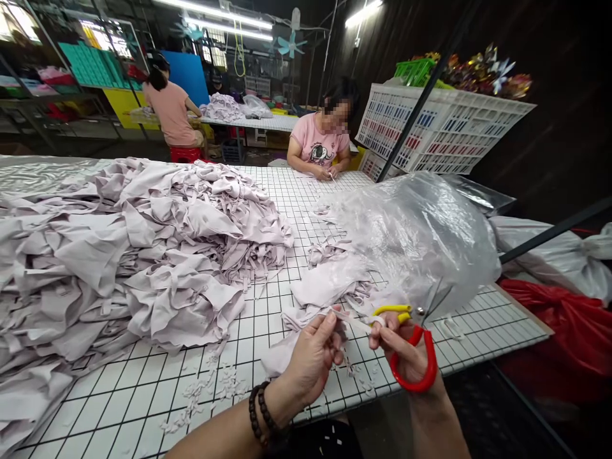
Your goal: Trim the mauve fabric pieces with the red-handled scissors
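My left hand (310, 357), with dark beads round the wrist, is closed, pinching a narrow pale lilac fabric strip (354, 320) between thumb and finger. Scissors (421, 312) with one red and one yellow handle hang on my right hand (404, 350), blades pointing away to the upper right. The fingertips of that hand also pinch the strip's other end, so it stretches between both hands. Just beyond them lie pale lilac fabric pieces (329, 280), some partly under a clear plastic bag (411, 229).
A large heap of lilac fabric pieces (124, 248) covers the left of the grid-lined table (268, 331). Small scraps (210, 389) lie near the front edge. Across the table a person (320, 143) handles fabric. White crates (440, 127), a dark pole (425, 89) and red bags (554, 338) stand right.
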`<state>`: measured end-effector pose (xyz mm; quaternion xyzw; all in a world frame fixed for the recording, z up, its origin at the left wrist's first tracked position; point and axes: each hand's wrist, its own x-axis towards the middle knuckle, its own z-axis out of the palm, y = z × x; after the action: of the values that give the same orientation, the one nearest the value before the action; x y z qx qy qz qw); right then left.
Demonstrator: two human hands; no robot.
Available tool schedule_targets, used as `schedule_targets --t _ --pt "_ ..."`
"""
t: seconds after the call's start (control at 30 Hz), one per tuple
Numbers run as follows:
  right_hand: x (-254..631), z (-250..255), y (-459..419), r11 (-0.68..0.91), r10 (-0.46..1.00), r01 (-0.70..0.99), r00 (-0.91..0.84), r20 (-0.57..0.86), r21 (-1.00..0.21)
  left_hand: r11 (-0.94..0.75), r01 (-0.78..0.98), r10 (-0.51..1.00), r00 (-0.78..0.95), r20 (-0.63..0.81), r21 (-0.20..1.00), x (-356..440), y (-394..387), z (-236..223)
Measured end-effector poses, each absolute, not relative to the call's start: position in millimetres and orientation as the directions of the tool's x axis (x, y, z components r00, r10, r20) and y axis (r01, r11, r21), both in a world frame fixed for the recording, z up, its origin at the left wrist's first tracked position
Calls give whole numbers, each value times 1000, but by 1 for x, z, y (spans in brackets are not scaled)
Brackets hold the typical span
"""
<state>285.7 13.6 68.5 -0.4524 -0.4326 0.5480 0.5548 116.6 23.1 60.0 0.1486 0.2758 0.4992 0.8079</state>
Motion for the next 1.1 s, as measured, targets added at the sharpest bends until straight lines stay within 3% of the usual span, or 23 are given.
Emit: schedule_targets --t 0.13,0.2,0.3,0.5,0.63,0.73,0.9,0.97,1.1 --pt "271 47 9 -161 986 -135 -59 -154 -978 395 -730 918 305 -252 558 95 29 65" --pt "265 39 12 -172 984 -32 40 -174 -985 412 -667 911 323 -257 620 80 30 64" --pt "254 39 23 -89 978 62 195 -75 -994 418 -478 894 366 -257 773 59 29 63" --pt "207 51 41 -102 963 -134 -262 -64 -986 371 -327 903 344 -256 869 36 19 63" --pt "193 43 49 -15 995 -84 -102 -7 -996 276 -201 939 265 -219 940 27 13 63" --pt "189 35 51 -13 993 -62 -117 -6 -998 131 -109 984 139 -115 985 25 11 61" --pt "194 36 45 -112 959 -92 -271 -83 -989 195 -336 967 222 -124 921 31 13 48" --pt "205 45 41 -98 969 -2 -229 -95 -995 228 -422 958 257 -126 878 34 15 42" --pt "234 68 29 10 978 421 -193 -79 -907 172 -367 972 215 -97 914 37 18 36"
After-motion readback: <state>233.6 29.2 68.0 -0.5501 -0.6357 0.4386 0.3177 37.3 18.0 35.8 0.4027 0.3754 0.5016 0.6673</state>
